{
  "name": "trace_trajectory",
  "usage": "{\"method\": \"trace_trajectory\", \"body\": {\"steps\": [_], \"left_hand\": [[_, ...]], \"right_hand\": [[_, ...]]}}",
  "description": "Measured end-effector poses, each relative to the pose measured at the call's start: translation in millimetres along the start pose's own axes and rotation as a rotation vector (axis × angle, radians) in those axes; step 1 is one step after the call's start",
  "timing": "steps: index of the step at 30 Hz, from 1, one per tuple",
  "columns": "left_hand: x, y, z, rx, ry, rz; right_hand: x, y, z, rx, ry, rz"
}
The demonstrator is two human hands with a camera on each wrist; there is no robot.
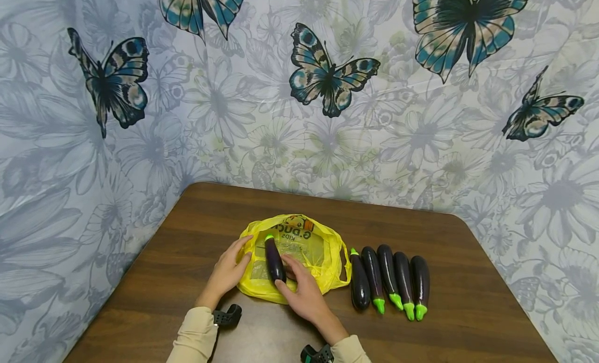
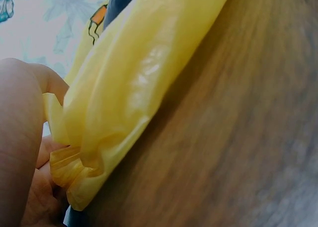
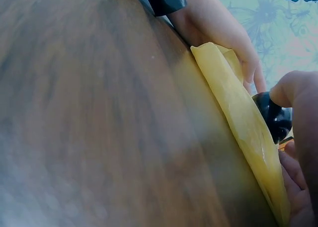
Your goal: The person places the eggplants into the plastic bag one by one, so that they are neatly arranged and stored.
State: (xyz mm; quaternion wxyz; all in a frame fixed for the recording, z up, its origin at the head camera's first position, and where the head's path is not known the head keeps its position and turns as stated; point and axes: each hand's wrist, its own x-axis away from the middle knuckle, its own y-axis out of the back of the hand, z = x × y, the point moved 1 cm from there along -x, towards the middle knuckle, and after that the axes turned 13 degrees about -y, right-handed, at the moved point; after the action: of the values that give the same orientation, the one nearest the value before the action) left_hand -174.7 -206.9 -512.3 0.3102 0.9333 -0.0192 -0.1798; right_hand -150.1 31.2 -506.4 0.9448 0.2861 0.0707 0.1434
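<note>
With the yellow bag (image 1: 333,248) in front of me, my left hand (image 1: 229,269) was partly curled at its left rim, the thin plastic pinched between thumb and fingers. My right hand (image 1: 304,290) reached over the bag's near right side, thumb and fingers closed around the lower end of a dark eggplant (image 1: 275,259), which sat within the bag's mouth, green stem end away from me. Five more eggplants (image 1: 389,272) lay side by side just right of the bag.
</note>
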Motion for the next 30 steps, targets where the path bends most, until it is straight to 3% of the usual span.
{"method": "trace_trajectory", "body": {"steps": [8,30], "left_hand": [[0.3,-0.7,0.0,0.014,0.008,0.001],[0.7,-0.5,0.2,0.001,0.027,0.013]], "right_hand": [[0.5,-3.2,-0.1,0.046,-0.014,0.023],[2.4,-7.7,3.8,0.311,0.111,0.032]]}}
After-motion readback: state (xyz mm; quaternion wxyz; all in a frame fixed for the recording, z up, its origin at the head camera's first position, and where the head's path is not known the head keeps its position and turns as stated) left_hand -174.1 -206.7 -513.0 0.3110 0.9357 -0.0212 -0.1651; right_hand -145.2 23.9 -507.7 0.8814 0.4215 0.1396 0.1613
